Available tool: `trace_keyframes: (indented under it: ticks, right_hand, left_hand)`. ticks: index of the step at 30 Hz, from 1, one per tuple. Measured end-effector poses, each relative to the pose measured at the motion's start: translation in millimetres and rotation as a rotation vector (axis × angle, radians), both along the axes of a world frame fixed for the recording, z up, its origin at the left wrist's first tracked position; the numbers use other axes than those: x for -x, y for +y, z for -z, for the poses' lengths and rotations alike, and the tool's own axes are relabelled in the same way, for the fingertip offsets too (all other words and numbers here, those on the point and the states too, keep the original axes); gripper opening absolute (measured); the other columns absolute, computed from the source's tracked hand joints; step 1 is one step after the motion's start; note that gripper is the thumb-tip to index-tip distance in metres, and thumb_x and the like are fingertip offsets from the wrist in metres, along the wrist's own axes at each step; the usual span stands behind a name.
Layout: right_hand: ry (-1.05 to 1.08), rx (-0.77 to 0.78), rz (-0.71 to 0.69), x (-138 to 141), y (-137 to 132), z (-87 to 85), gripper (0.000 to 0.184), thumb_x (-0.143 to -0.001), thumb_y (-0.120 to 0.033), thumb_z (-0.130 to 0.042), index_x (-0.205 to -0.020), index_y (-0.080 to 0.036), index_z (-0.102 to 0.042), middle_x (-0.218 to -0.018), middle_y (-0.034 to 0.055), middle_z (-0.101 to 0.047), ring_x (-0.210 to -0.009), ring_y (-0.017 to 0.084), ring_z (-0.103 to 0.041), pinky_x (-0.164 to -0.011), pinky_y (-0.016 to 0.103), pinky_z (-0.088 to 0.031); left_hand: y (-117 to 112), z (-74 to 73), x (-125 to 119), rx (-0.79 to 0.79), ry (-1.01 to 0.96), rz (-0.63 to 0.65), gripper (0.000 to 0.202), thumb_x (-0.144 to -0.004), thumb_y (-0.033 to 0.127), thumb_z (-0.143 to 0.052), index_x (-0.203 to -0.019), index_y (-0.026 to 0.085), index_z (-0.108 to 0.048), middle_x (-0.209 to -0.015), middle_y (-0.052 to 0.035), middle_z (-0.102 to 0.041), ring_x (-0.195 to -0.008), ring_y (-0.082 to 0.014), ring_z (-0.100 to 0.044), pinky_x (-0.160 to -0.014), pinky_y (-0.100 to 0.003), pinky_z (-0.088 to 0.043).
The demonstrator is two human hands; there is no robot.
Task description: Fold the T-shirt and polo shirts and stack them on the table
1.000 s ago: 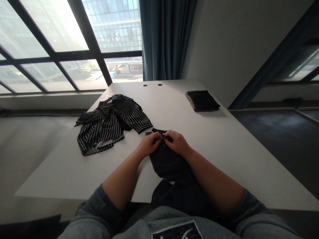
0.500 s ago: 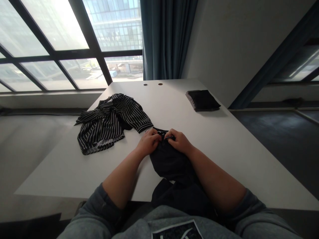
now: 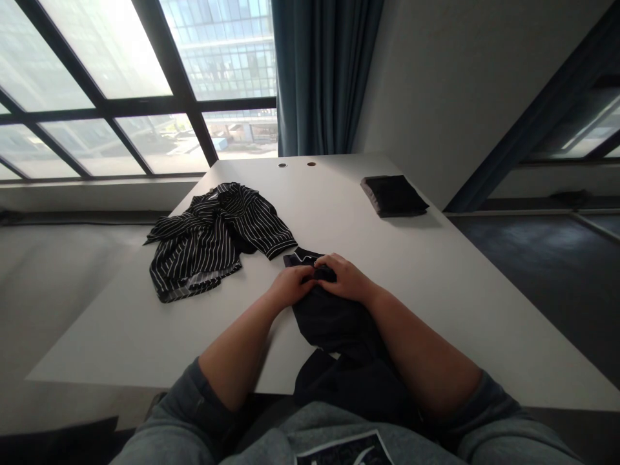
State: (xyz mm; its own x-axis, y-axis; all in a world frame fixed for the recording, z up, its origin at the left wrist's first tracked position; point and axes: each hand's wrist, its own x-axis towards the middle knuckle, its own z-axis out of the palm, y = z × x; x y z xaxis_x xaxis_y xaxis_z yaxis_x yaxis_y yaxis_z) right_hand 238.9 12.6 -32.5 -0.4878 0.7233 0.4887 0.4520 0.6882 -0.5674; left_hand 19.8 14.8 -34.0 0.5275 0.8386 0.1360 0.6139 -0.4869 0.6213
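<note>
Pinching the dark garment near its top with your left hand and right hand, avoid tugging it askew.

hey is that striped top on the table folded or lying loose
Loose, not folded: the striped top lies rumpled on the table, its outline uneven and creased.

Shirt left, garment centre, bundle far right

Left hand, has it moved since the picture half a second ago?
Yes. Against the white table, the left hand has moved slightly toward the near edge, down the dark garment.
</note>
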Motion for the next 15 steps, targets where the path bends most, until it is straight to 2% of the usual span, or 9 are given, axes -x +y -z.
trace_keyframes:
  ticks: [3, 6, 9, 15]
  right_hand:
    - [-0.09, -0.032, -0.08, -2.0, 4.1, 1.0, 0.02, -0.085, -0.019, -0.076, -0.101, -0.025, -0.067, -0.1, 0.0048, -0.071, -0.098, 0.025, -0.064, -0.093, 0.042, -0.053]
    - [-0.129, -0.07, -0.104, -2.7, 4.8, -1.5, 0.012, -0.089, -0.019, -0.076, -0.095, -0.024, -0.067, -0.095, 0.0042, -0.069, -0.094, 0.025, -0.062, -0.089, 0.041, -0.054]
    - [-0.117, -0.114, -0.107, -1.6, 2.7, -5.3, 0.009, -0.092, -0.018, -0.072, -0.097, -0.024, -0.068, -0.095, 0.0046, -0.069, -0.093, 0.024, -0.062, -0.09, 0.04, -0.053]
    - [-0.107, -0.166, -0.075, 2.8, -0.2, -5.8, 0.005, -0.101, -0.023, -0.064, -0.1, -0.024, -0.068, -0.097, 0.0064, -0.071, -0.092, 0.025, -0.064, -0.089, 0.042, -0.053]
  left_hand:
    - [1.9, -1.9, 3.9, 0.057, -0.087, 0.024, 0.006, -0.088, 0.027, -0.068, -0.087, 0.021, -0.068, -0.084, 0.0008, -0.068, -0.078, -0.0174, -0.059, -0.071, -0.028, -0.042]
    - [3.9, -3.1, 7.8, 0.151, -0.173, 0.039, 0.01, -0.087, 0.031, -0.068, -0.087, 0.021, -0.067, -0.08, 0.0021, -0.065, -0.075, -0.0158, -0.056, -0.068, -0.027, -0.041]
    - [5.5, -3.3, 9.6, 0.234, -0.253, 0.028, 0.015, -0.086, 0.035, -0.068, -0.084, 0.02, -0.064, -0.072, 0.0039, -0.059, -0.068, -0.0138, -0.051, -0.062, -0.026, -0.038]
    - [4.8, -3.5, 7.0, 0.175, -0.286, -0.046, 0.012, -0.085, 0.029, -0.066, -0.078, 0.02, -0.06, -0.068, 0.0054, -0.056, -0.064, -0.0124, -0.049, -0.061, -0.025, -0.037]
